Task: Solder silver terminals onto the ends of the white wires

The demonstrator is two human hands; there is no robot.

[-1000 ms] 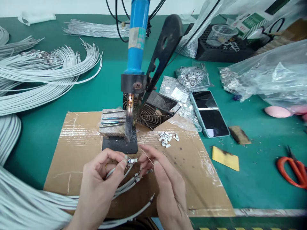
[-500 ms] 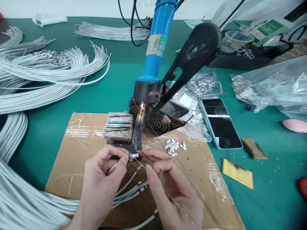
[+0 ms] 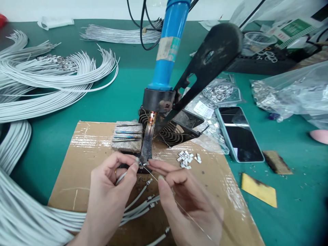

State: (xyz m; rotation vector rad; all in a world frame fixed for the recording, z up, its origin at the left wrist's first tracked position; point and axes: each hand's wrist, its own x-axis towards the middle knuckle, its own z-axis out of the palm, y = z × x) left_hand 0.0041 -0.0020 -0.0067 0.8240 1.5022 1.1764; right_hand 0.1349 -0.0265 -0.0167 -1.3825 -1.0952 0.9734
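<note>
My left hand (image 3: 110, 194) pinches the end of a white cable (image 3: 122, 177) between thumb and forefinger, with its small metal terminal right under the tip of the soldering iron (image 3: 148, 143). My right hand (image 3: 187, 201) is closed on a thin solder wire (image 3: 179, 205) that runs forward to the same tip. The iron has a blue handle (image 3: 169, 44) and hangs in a black stand (image 3: 205, 65) over a cardboard sheet (image 3: 84, 153). Several more cable ends with terminals (image 3: 150, 201) lie on the cardboard between my hands.
Bundles of white cables (image 3: 51, 78) cover the left of the green table. Loose metal terminals (image 3: 188, 159), a small fan (image 3: 171, 131), a phone (image 3: 239, 133), bags of parts (image 3: 289, 92) and a yellow sponge (image 3: 258, 189) lie to the right.
Both hands have moved forward, bringing the cable terminal and the solder wire up to the iron's tip. The view has shifted left, so the red scissors are out of view.
</note>
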